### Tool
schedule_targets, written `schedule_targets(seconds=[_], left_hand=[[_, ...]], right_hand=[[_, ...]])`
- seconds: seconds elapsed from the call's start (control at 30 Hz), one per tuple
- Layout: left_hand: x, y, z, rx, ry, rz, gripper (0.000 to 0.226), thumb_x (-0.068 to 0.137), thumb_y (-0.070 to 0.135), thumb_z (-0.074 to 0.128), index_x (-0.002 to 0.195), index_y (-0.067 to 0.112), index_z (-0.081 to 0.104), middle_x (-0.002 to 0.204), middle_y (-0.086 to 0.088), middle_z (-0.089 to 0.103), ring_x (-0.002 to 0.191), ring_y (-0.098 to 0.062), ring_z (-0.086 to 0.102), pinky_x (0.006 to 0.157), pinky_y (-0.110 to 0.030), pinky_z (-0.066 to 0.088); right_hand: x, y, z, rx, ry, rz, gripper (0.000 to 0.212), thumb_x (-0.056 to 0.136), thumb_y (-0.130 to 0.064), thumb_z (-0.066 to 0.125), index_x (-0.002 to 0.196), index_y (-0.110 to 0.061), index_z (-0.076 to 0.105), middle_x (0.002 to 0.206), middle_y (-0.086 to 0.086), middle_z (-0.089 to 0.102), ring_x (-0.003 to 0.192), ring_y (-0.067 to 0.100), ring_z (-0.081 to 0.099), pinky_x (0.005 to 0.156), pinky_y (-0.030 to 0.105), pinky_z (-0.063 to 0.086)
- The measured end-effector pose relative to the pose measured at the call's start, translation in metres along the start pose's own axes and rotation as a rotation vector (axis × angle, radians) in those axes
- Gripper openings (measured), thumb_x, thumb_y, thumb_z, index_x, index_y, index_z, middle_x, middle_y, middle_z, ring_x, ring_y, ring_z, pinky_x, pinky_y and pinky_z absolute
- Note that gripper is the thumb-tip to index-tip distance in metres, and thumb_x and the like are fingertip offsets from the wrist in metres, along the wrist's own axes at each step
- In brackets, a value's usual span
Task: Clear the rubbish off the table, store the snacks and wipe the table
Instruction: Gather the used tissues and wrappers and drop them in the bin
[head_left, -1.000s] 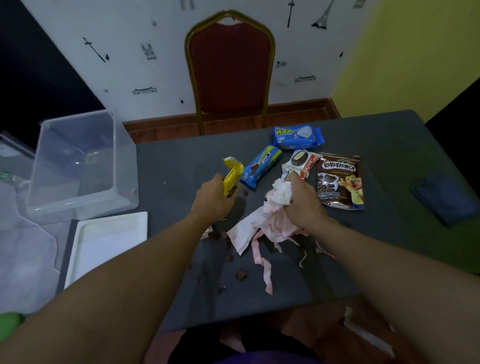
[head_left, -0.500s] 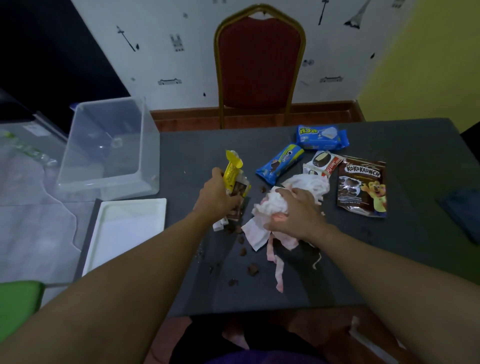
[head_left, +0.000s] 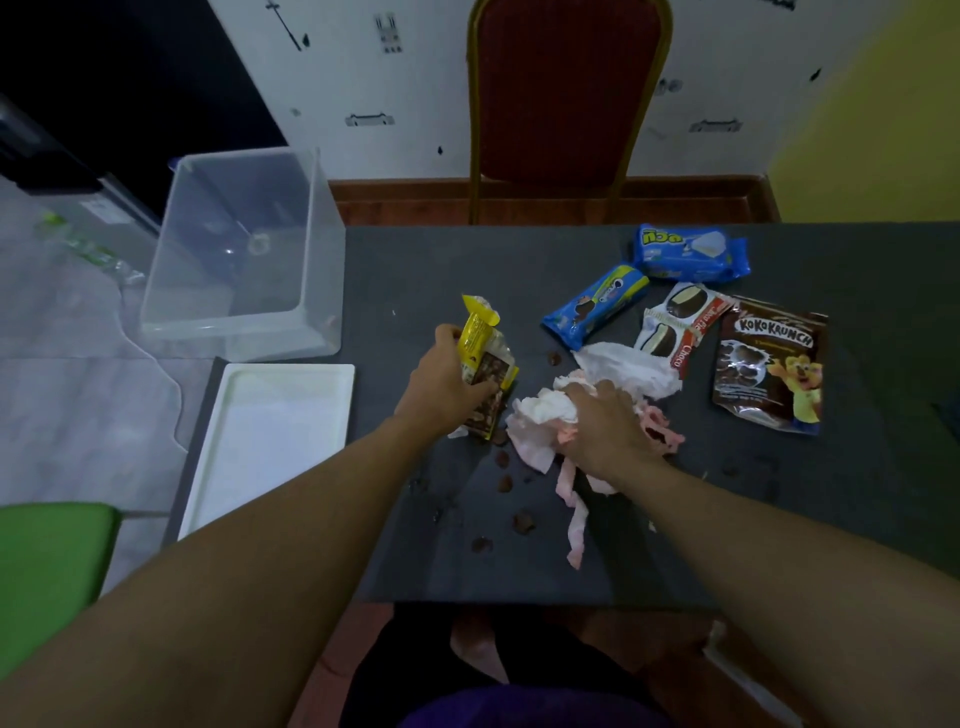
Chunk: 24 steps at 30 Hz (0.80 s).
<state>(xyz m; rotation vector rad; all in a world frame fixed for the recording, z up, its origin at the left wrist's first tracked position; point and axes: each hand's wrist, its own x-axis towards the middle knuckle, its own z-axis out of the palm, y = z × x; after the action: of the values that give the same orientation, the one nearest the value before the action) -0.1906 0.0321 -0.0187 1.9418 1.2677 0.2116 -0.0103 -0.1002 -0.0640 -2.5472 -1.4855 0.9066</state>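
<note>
My left hand (head_left: 444, 382) grips a torn yellow snack wrapper (head_left: 483, 358) just above the grey table (head_left: 779, 519). My right hand (head_left: 605, 431) lies on a heap of crumpled white and pink tissue (head_left: 540, 415), fingers curled into it. Brown crumbs (head_left: 522, 522) are scattered in front of the tissue. Behind it lie a blue Oreo pack (head_left: 595, 304), a blue biscuit pack (head_left: 691, 253), a Choco pie pack (head_left: 675, 325) and a Koko Krunch pouch (head_left: 769, 364).
A clear plastic box (head_left: 244, 254) stands at the table's left corner, its white lid (head_left: 270, 436) in front of it. A red chair (head_left: 566, 98) stands behind the table. A green thing (head_left: 47, 566) sits at lower left. A dark cloth (head_left: 948, 415) shows at the right edge.
My left hand lifted the yellow wrapper and drew it toward me. My right hand pulled the tissue heap nearer and now presses it down. The camera tilted down and left.
</note>
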Motion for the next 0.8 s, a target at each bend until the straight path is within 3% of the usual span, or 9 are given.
schedule_targets(seconds=[0.07,0.2,0.3,0.4,0.5,0.63,0.8], left_hand=[[0.001,0.000,0.000,0.003,-0.001,-0.004,0.067,0.079,0.029,0.078,0.129,0.016,0.036,0.120,-0.008,0.060,0.106,-0.028,0.060,0.088,-0.047,0.051],[0.003,0.003,0.000,-0.001,-0.002,0.002,0.069,0.080,0.028,0.078,0.132,0.016,0.035,0.122,-0.006,0.060,0.109,-0.025,0.060,0.089,-0.043,0.052],[0.005,0.004,-0.002,0.000,-0.003,0.005,0.068,0.080,0.027,0.077,0.133,0.016,0.035,0.122,-0.005,0.059,0.109,-0.024,0.059,0.089,-0.041,0.051],[0.005,0.004,-0.003,0.008,0.001,0.007,0.068,0.080,0.027,0.077,0.133,0.016,0.036,0.122,-0.004,0.059,0.109,-0.024,0.059,0.090,-0.041,0.051],[0.005,0.006,-0.005,0.010,0.006,0.011,0.069,0.080,0.028,0.077,0.133,0.015,0.036,0.122,-0.005,0.060,0.109,-0.025,0.060,0.090,-0.043,0.052],[0.004,0.009,-0.007,0.000,0.017,0.032,0.070,0.081,0.029,0.077,0.135,0.015,0.035,0.124,-0.006,0.059,0.111,-0.024,0.058,0.089,-0.038,0.049],[0.002,0.015,-0.011,0.006,0.026,0.052,0.068,0.082,0.028,0.077,0.135,0.015,0.036,0.124,-0.005,0.059,0.112,-0.024,0.058,0.089,-0.036,0.047]], right_hand=[[0.001,0.001,-0.002,0.046,0.054,-0.039,0.048,0.089,-0.021,0.065,0.134,-0.025,0.050,0.125,0.013,0.044,0.117,0.035,0.049,0.091,0.041,0.046],[0.003,-0.002,-0.009,0.058,0.068,-0.062,0.043,0.085,-0.011,0.067,0.125,-0.020,0.056,0.119,0.012,0.050,0.109,0.032,0.056,0.083,0.033,0.044],[0.004,-0.001,-0.013,0.071,0.088,-0.075,0.047,0.085,-0.014,0.070,0.130,-0.017,0.056,0.121,0.013,0.052,0.113,0.031,0.056,0.087,0.032,0.044],[0.003,0.000,-0.020,0.112,0.109,-0.061,0.044,0.089,-0.020,0.070,0.131,-0.017,0.056,0.120,0.012,0.051,0.112,0.029,0.054,0.081,0.028,0.039],[0.003,-0.002,-0.028,0.186,0.140,-0.071,0.032,0.090,-0.028,0.069,0.118,-0.019,0.059,0.111,0.009,0.057,0.102,0.026,0.056,0.075,0.030,0.038],[0.000,-0.001,-0.043,0.228,0.175,-0.080,0.017,0.087,-0.017,0.063,0.099,-0.021,0.052,0.093,0.007,0.065,0.088,0.029,0.061,0.067,0.035,0.044],[-0.005,-0.002,-0.065,0.252,0.215,-0.104,0.013,0.090,-0.017,0.059,0.095,-0.022,0.047,0.087,0.006,0.062,0.082,0.028,0.058,0.064,0.033,0.039]])
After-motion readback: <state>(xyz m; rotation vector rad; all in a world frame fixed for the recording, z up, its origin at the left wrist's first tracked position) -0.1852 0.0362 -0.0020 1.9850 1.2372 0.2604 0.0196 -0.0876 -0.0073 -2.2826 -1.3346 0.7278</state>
